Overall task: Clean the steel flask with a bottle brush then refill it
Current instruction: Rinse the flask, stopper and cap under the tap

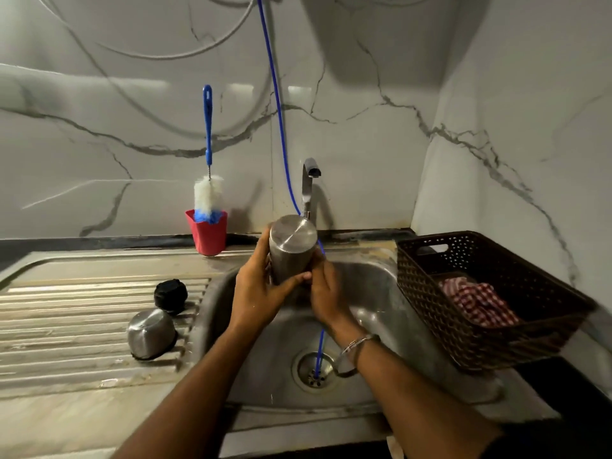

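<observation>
Head camera looks down over a steel sink (381, 313) whose drain (314, 367) sits nearest, at 6 o'clock from the hands, with a thin blue hose (319, 352) dropping into it. At 9 o'clock from the drain, on the ribbed drainboard (82, 319), a steel cup (150, 332) lies mouth-down, and just beyond it, at its 1 o'clock, rests a black cap (170, 296). At 3 o'clock from the hands a dark woven basket (480, 329) stands on the sink's edge, holding a red checked cloth (477, 303).

Over the basin, the steel flask (291, 250) is held inverted, base uppermost and tilted toward the camera. The left hand (256, 286) wraps the flask's body from 9 o'clock, thumb laid across its front. The right hand (326, 289) curls around the lower end from 4 o'clock; the flask's mouth is hidden behind the fingers. A bangle (357, 346) circles the right wrist.

Farther off, at 12 o'clock directly behind the flask, rises the tap (309, 180). At 10 o'clock from the flask, against the marble wall (364, 127), a red cup (207, 233) holds the bottle brush (208, 180) upright, bristles down, well apart from both hands.
</observation>
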